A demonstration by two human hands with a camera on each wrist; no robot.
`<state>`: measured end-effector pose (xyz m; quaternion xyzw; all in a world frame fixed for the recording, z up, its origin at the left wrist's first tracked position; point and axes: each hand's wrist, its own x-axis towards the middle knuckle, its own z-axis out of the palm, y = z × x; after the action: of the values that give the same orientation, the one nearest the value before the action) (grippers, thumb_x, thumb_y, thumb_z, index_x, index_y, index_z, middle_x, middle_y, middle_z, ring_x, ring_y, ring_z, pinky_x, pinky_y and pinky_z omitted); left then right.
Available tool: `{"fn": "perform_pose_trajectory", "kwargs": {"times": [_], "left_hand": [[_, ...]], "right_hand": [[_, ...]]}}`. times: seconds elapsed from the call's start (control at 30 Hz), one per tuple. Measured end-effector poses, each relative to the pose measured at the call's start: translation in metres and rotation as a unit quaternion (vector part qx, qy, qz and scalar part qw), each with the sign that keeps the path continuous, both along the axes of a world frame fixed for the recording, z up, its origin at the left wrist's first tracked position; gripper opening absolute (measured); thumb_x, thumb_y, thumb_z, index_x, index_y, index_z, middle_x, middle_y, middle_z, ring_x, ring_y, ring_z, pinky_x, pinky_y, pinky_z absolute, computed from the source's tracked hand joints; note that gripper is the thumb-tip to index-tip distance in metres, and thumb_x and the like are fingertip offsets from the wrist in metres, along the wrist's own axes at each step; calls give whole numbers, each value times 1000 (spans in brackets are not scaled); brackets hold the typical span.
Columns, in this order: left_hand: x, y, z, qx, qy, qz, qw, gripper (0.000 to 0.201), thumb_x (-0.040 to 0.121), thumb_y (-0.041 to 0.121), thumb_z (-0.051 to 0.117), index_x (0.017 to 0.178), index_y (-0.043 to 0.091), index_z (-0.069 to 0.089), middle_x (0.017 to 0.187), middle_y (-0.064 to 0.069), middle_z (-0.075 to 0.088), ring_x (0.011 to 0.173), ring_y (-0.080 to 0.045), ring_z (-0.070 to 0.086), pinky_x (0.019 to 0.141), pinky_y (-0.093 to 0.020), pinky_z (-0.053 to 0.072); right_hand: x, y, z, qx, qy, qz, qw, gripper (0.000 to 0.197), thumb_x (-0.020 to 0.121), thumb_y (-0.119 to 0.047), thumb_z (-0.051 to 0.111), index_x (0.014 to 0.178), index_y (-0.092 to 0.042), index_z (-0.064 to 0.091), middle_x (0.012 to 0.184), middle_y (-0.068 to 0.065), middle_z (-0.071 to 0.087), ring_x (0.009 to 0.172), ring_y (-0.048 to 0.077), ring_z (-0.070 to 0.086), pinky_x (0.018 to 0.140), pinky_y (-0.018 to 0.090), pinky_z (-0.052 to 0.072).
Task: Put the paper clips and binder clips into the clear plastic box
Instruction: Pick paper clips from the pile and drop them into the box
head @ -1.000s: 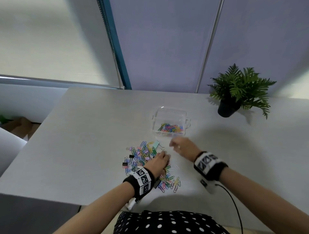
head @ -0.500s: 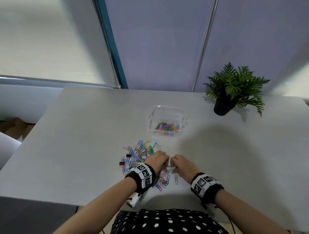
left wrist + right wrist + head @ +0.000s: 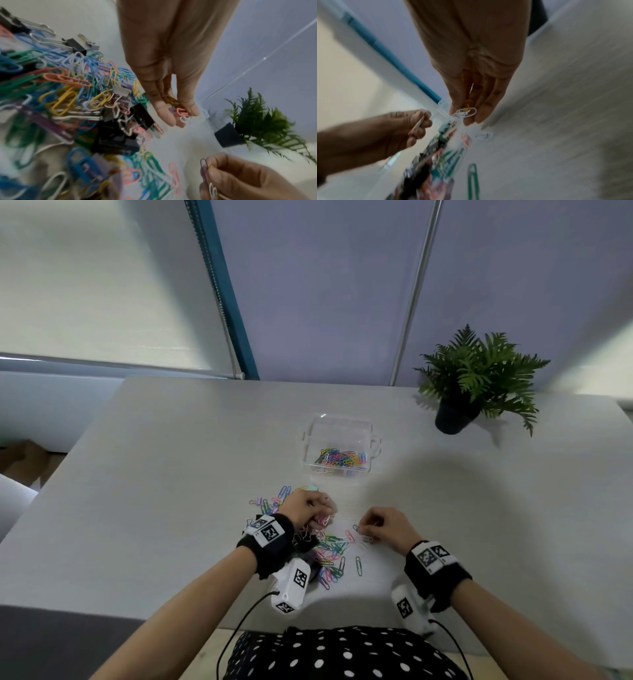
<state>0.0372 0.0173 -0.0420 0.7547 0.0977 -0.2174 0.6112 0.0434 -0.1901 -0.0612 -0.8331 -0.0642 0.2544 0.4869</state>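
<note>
A heap of coloured paper clips (image 3: 330,549) mixed with black binder clips (image 3: 120,138) lies on the white table (image 3: 171,508), under and beside my hands. My left hand (image 3: 317,510) pinches a few paper clips (image 3: 181,114) just above the heap. To the right of the heap my right hand (image 3: 371,527) pinches white, purple and yellow paper clips (image 3: 465,112). The clear plastic box (image 3: 340,448) stands open farther back, with several coloured clips lying in it.
A potted green fern (image 3: 476,381) stands at the back right of the table. A single green paper clip (image 3: 473,177) lies apart near my right hand. The table's front edge runs close to my body; a wall and a window blind rise behind.
My right hand came back from beside the box to the heap and picked up clips. The two hands, close together half a second ago, have drawn apart. The left hand stayed over the heap.
</note>
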Motion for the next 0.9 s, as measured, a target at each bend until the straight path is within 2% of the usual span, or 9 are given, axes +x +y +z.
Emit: {"fn": "perform_pose_trajectory", "kwargs": {"times": [0.13,0.27,0.4,0.57,0.63,0.7,0.77,0.83,0.9], "left_hand": [[19,4,13,-26,11,19,999,19,85,-9,55,71,4,59,48,5,63,44,-4,61,42,-13,49],[58,9,19,-25,1,71,997,18,86,-4,56,71,6,58,64,-6,57,54,-14,57,46,-13,51],[96,10,25,-41,21,132,990,24,90,-5,50,67,0,53,69,-12,52,36,-5,57,42,-13,51],[123,12,32,-72,87,168,979,23,94,9,48,74,-1,53,79,-12,56,69,-18,55,46,-18,53],[123,13,36,-27,103,111,988,27,96,18,46,93,-6,57,94,-14,58,78,-19,56,58,-21,55],[119,16,39,58,90,40,994,43,98,24,42,123,-10,47,119,-21,54,107,-28,56,87,-30,50],[110,19,42,104,45,8,993,46,97,24,42,131,-8,42,134,-22,48,125,-32,46,101,-35,41],[98,23,43,113,12,-12,993,40,96,18,45,130,-4,46,133,-21,50,122,-29,50,96,-33,44],[83,25,42,127,-13,-52,990,32,96,11,44,125,-1,52,126,-21,57,104,-23,58,82,-24,49]], "right_hand": [[11,-4,12,142,116,-86,979,12,78,8,62,73,-2,58,66,12,58,51,14,64,53,22,56],[34,-6,26,211,151,-135,956,14,81,9,57,74,-3,56,67,11,54,49,11,61,53,19,54],[61,-3,35,275,202,-188,921,14,84,5,55,73,-3,57,69,8,53,53,11,58,54,18,54],[87,8,46,327,249,-222,884,15,86,4,52,73,-2,55,64,6,55,55,12,56,53,16,54],[96,12,46,320,246,-221,888,17,87,6,50,72,-1,54,54,5,58,47,9,58,52,16,54],[105,16,43,292,229,-220,902,18,86,8,51,70,0,53,47,3,59,42,7,57,52,17,55],[116,22,41,249,200,-216,923,20,84,11,53,67,0,52,43,1,58,40,6,56,51,17,55],[126,29,41,209,165,-204,942,22,82,14,53,65,0,50,48,4,59,41,7,58,48,17,54],[137,36,40,183,129,-182,957,24,82,17,51,64,1,48,59,12,57,43,11,61,45,18,53]]}}
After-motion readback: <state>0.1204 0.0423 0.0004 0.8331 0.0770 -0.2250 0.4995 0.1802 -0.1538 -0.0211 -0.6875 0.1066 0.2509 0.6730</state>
